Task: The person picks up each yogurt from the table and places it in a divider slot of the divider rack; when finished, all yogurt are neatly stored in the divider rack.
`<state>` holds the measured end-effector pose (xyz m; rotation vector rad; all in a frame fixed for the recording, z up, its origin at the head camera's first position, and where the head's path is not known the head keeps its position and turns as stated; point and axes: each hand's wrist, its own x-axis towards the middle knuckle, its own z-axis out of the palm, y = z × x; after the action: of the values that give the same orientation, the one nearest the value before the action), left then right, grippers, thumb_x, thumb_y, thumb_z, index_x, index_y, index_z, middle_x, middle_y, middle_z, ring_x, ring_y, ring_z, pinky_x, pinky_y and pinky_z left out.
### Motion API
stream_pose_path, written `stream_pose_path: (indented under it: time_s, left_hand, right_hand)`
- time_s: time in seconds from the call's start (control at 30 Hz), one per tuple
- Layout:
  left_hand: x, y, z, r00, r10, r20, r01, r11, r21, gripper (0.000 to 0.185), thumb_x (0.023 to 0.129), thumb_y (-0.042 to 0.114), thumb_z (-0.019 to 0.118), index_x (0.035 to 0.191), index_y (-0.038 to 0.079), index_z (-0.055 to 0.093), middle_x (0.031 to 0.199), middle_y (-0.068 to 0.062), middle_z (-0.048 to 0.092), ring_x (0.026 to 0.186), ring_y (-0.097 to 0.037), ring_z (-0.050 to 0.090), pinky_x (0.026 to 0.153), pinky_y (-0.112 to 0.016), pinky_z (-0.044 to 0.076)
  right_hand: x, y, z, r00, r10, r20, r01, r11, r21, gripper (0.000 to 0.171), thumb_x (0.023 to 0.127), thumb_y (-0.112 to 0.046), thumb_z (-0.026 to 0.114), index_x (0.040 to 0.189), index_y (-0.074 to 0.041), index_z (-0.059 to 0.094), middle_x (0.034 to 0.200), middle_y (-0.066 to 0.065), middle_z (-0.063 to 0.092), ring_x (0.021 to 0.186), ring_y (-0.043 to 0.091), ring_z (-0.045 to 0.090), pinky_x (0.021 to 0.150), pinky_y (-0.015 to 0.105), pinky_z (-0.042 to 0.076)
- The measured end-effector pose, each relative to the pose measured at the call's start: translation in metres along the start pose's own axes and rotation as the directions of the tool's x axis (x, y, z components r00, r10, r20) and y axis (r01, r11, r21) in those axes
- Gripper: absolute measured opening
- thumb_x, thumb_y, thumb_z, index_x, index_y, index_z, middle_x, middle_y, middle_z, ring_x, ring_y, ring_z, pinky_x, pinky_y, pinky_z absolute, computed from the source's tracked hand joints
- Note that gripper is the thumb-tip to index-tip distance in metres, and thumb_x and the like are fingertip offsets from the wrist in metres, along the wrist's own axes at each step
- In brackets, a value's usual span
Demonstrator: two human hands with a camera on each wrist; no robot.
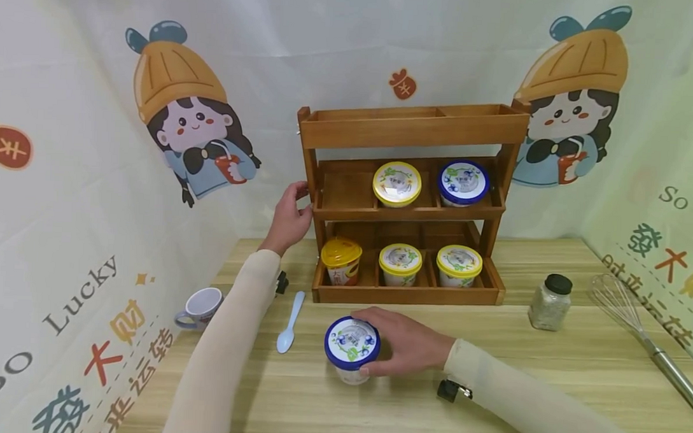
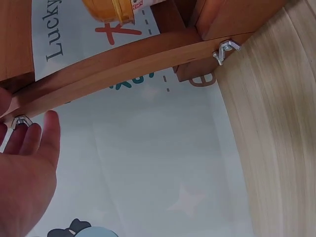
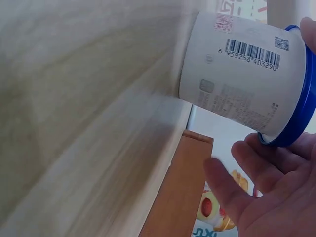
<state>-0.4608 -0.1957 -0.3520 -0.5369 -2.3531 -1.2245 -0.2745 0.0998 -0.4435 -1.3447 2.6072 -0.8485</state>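
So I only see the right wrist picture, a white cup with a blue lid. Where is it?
Observer: The blue-lidded cup stands on the table, in front of a wooden rack.
Child: What's in the rack?
Observer: Five cups; one more with a blue lid on the middle shelf.
Child: And the other hand?
Observer: The left hand touches the rack's left post, fingers straight.

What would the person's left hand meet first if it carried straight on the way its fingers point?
Almost certainly the wooden rack: the left hand is already at its left side post, fingertips seemingly touching beside the middle shelf.
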Motion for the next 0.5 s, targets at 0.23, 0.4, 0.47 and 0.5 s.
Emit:
stream_pose_path:
  time_s: [0.23,0.4,0.47,0.5]
  left_hand:
    - [0.003,0.000,0.001,1.000,0.019,-0.012,-0.019,1.000,-0.012,0.048,0.106,0.006,0.055,0.152,0.002,0.043,0.154,-0.020,0.050,0.147,-0.036,0.049,0.114,-0.056,0.052]
    - [0.003,-0.002,0.000,1.000,0.018,-0.002,-0.018,1.000,0.001,0.050,0.106,0.005,0.056,0.153,0.002,0.042,0.154,-0.019,0.051,0.147,-0.035,0.049,0.115,-0.053,0.052]
    - [0.003,-0.002,-0.001,1.000,0.021,0.000,-0.021,1.000,-0.004,0.051,0.105,0.005,0.057,0.154,0.003,0.041,0.154,-0.019,0.051,0.147,-0.035,0.050,0.114,-0.053,0.053]
    - [0.004,-0.002,-0.002,1.000,0.022,-0.001,-0.022,1.000,-0.002,0.052,0.105,0.005,0.058,0.155,0.004,0.041,0.154,-0.019,0.052,0.146,-0.035,0.050,0.114,-0.052,0.053]
  right_hand:
    - [0.000,-0.002,-0.003,0.999,0.039,-0.008,-0.039,0.998,0.039,0.100,0.085,-0.071,0.076,0.163,-0.022,0.037,0.160,-0.006,0.051,0.147,0.016,0.049,0.123,0.047,0.045]
    - [0.001,-0.005,-0.010,0.999,0.012,-0.041,-0.011,1.000,0.017,0.101,0.084,-0.068,0.079,0.162,-0.018,0.039,0.157,-0.003,0.053,0.143,0.016,0.053,0.121,0.047,0.047]
    - [0.002,-0.006,-0.014,0.999,-0.002,-0.053,0.002,1.000,0.004,0.101,0.085,-0.067,0.080,0.162,-0.016,0.039,0.156,-0.002,0.054,0.143,0.017,0.053,0.120,0.047,0.048]
    - [0.003,-0.006,-0.017,0.998,-0.009,-0.056,0.008,1.000,-0.001,0.101,0.084,-0.066,0.081,0.161,-0.015,0.040,0.156,-0.002,0.054,0.143,0.016,0.053,0.120,0.047,0.048]
